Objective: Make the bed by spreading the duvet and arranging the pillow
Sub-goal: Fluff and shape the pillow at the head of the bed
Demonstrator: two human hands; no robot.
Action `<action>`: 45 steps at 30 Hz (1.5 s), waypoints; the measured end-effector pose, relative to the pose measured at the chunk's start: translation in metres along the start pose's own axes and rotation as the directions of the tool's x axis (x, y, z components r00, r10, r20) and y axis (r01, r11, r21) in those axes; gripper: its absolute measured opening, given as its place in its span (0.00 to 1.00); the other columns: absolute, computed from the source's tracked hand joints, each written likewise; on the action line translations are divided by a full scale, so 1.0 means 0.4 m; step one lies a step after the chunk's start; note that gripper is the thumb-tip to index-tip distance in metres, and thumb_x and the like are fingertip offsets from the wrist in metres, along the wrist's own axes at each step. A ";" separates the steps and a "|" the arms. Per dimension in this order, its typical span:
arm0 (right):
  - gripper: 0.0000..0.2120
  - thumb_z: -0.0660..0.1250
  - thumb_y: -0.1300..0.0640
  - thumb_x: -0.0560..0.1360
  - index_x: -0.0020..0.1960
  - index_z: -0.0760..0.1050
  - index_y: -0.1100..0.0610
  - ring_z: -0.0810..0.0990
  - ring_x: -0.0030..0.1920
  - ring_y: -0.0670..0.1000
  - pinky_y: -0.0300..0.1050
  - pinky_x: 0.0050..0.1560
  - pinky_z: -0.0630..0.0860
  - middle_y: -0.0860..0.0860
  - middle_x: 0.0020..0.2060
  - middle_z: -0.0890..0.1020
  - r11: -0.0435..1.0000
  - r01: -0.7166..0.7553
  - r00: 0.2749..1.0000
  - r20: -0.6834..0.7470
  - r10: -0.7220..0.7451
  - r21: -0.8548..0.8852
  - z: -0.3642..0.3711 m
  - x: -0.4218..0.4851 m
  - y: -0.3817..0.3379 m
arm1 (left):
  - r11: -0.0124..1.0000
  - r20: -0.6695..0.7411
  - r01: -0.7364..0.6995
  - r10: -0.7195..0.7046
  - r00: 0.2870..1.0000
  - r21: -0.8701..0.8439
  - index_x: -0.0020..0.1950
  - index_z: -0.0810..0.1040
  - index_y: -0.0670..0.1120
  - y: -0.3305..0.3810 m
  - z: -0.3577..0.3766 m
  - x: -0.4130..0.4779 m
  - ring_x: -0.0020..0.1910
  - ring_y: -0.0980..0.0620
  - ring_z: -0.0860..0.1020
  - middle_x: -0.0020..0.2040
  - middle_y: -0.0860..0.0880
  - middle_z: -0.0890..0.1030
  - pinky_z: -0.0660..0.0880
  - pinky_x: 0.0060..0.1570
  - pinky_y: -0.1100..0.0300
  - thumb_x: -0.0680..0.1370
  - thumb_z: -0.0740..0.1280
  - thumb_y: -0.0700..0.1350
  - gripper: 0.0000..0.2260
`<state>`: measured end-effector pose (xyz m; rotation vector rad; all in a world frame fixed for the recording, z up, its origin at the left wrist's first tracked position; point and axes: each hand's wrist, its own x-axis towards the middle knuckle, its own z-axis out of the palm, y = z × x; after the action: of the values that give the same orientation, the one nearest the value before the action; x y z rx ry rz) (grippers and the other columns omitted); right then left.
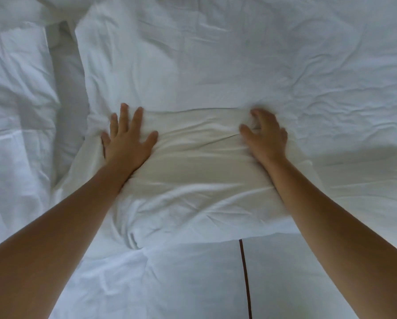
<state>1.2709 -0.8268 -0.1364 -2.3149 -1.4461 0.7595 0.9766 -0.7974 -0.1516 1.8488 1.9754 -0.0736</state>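
Observation:
A white pillow [193, 171] lies across the middle of the bed, creased and slightly cream under the light. My left hand [128, 137] presses flat on its left end with fingers spread. On the pillow's right end rests my right hand [265, 134], fingers apart and slightly curled, blurred. Beyond the pillow's far edge spreads the white duvet [250, 56], wrinkled, filling the upper and right part of the view. Neither hand grips anything.
A second bunched white pillow or bedding fold [15, 88] sits at the left, separated by a grey gap of sheet [68, 88]. A thin dark seam line [244, 272] runs down the white sheet near me.

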 end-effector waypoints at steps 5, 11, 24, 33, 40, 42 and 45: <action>0.30 0.57 0.39 0.76 0.75 0.55 0.43 0.48 0.78 0.52 0.69 0.72 0.45 0.45 0.77 0.54 0.971 0.070 0.993 0.110 -0.046 -0.230 -0.067 -0.136 0.006 | 0.999 -0.025 -0.032 0.033 0.999 0.015 0.78 0.49 0.55 0.012 -0.063 -0.159 0.78 0.49 0.45 0.79 0.51 0.46 0.45 0.75 0.43 0.78 0.48 0.62 0.29; 0.39 0.36 0.27 0.68 0.76 0.40 0.38 0.40 0.78 0.57 0.71 0.71 0.45 0.44 0.78 0.43 0.850 0.238 0.965 0.210 -0.154 -0.469 -0.045 -0.423 0.072 | 0.972 -0.069 -0.177 0.189 0.979 0.152 0.78 0.47 0.55 0.031 0.010 -0.415 0.78 0.49 0.46 0.79 0.51 0.49 0.42 0.74 0.44 0.74 0.37 0.65 0.33; 0.33 0.50 0.35 0.78 0.78 0.41 0.43 0.38 0.78 0.57 0.70 0.72 0.42 0.46 0.79 0.42 0.905 0.238 0.951 0.275 -0.142 -0.353 -0.095 -0.525 0.039 | 0.988 -0.159 -0.068 0.046 0.986 -0.139 0.78 0.49 0.52 0.011 0.037 -0.681 0.78 0.53 0.44 0.79 0.52 0.48 0.41 0.75 0.49 0.78 0.44 0.62 0.30; 0.31 0.54 0.41 0.79 0.78 0.50 0.48 0.42 0.78 0.52 0.66 0.73 0.40 0.49 0.79 0.47 0.860 0.492 0.846 0.308 -0.436 -0.133 -0.091 -0.726 -0.173 | 0.515 -0.274 0.020 -0.489 0.828 -0.857 0.77 0.54 0.47 -0.092 -0.091 -0.869 0.75 0.53 0.60 0.77 0.50 0.59 0.58 0.74 0.55 0.82 0.56 0.50 0.25; 0.32 0.53 0.41 0.80 0.78 0.48 0.51 0.41 0.78 0.52 0.64 0.74 0.43 0.48 0.79 0.45 0.740 0.673 0.694 0.341 -0.634 0.005 0.083 -0.837 -0.618 | 0.165 -0.139 -0.006 -0.808 0.573 -0.986 0.77 0.53 0.49 -0.473 -0.183 -0.840 0.75 0.54 0.59 0.78 0.52 0.56 0.56 0.72 0.59 0.82 0.54 0.49 0.24; 0.32 0.53 0.40 0.80 0.78 0.47 0.51 0.40 0.78 0.52 0.65 0.73 0.43 0.48 0.79 0.43 0.735 0.678 0.678 0.376 -0.632 0.014 0.169 -0.857 -0.721 | 0.010 0.018 0.048 -0.845 0.535 -0.999 0.77 0.53 0.50 -0.597 -0.173 -0.823 0.75 0.52 0.58 0.78 0.52 0.56 0.54 0.73 0.55 0.82 0.53 0.51 0.24; 0.32 0.52 0.39 0.80 0.78 0.45 0.49 0.39 0.78 0.54 0.69 0.71 0.44 0.48 0.79 0.42 0.749 0.662 0.679 0.410 -0.610 0.018 0.317 -0.856 -0.865 | -0.163 0.211 0.139 -0.852 0.480 -0.977 0.77 0.55 0.49 -0.776 -0.143 -0.802 0.75 0.48 0.59 0.77 0.49 0.58 0.55 0.72 0.52 0.81 0.52 0.55 0.25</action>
<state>0.8232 -0.9823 0.0325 -1.5554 -2.3640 0.9460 0.6679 -1.1138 -0.0676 -0.1144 2.0244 1.3860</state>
